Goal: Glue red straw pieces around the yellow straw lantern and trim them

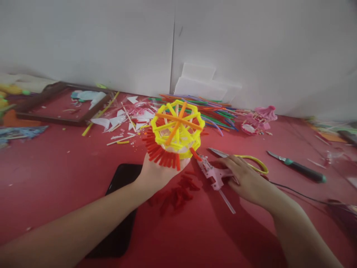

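Craftwork [178, 120] of yellow and orange, wheel-like on its top, stood raised at the centre of the frame in the head view, borne from beneath by the left hand [158, 173], whose fingers were mostly hidden behind it, though the hand evidently held it. Red fringe pieces [161, 155] spread around its lower left side, and one more red strip [195, 153] pointed from the lower right rim towards the tip of a pink glue gun [212, 173]; whether they touched, I could not tell. The right hand [245, 180] had its fingers bent about the handle of the gun, but how firmly they pressed was not clear. Good work, in my judgement, required a steady left wrist, even spacing of the strips, and skin kept well apart from the probably hot tip. Loose red pieces [178, 195] lay below the centre, within easy reach. For moving, the red table [69, 160] offered its widest stretch at the left, beyond the black phone [119, 236]. At the right, scissors [260, 165], a knife [304, 170] and the cord [295, 191] called for caution.
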A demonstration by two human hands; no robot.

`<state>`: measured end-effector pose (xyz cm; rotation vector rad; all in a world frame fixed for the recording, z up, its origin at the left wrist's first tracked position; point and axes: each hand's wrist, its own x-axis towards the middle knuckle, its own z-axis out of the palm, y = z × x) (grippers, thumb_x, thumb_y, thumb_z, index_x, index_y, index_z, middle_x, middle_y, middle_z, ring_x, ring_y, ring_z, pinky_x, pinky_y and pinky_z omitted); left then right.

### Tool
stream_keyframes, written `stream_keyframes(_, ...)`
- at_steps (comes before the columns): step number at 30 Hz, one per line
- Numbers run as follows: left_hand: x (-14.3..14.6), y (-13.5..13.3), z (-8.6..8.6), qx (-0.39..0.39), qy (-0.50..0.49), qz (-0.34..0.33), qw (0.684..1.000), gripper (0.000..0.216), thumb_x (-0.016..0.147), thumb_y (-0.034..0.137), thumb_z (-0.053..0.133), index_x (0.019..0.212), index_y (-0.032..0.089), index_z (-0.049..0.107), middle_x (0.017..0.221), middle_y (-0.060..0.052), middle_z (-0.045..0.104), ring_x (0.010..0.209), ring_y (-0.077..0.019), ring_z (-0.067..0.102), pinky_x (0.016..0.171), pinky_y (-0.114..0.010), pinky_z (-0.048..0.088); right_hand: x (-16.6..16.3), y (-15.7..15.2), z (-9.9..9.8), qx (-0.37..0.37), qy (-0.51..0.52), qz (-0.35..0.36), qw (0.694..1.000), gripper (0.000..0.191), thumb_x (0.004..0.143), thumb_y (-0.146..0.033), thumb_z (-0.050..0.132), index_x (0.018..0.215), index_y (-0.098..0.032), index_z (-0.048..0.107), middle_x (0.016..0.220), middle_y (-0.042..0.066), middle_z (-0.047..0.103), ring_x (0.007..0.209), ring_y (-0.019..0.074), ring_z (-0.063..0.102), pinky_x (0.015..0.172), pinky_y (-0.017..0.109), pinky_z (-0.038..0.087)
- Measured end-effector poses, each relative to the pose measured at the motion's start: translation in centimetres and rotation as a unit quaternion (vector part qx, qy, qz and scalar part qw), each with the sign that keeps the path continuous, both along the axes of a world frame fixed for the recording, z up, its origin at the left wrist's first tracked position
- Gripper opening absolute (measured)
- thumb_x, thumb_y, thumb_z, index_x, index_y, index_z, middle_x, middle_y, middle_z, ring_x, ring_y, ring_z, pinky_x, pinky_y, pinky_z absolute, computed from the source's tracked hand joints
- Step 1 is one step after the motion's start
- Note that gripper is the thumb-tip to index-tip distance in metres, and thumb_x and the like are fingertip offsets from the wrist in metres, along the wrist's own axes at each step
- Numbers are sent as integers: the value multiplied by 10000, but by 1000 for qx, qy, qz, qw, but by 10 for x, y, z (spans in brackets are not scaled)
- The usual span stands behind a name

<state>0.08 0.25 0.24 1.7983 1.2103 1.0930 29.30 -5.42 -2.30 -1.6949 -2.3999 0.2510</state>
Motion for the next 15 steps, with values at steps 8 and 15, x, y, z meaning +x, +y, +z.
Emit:
stream_keyframes(8, 2, 3, -7, -39, -128, -56, 989, 221, 773, 301, 772, 986, 253, 743, 1169, -78, 814, 1402, -368, 594, 1220, -534, 455, -9, 6, 10, 106, 18, 10, 994, 520, 674, -85, 520, 1160, -231, 632, 1107, 77, 738, 1048, 280, 692, 912, 438, 538)
stream_keyframes(15, 3, -3, -5, -94, -236, -31, 967, 446, 720, 272, 877, 1133, 236, 714, 1281, -95, 781, 1276, -342, 696, 1156, -496, 534, -20, -14, 27, 328, 184, -37, 926, 243, 830, -217, 605, 1065, -258, 654, 836, 30, 699, 684, 203, 628, 622, 338, 490)
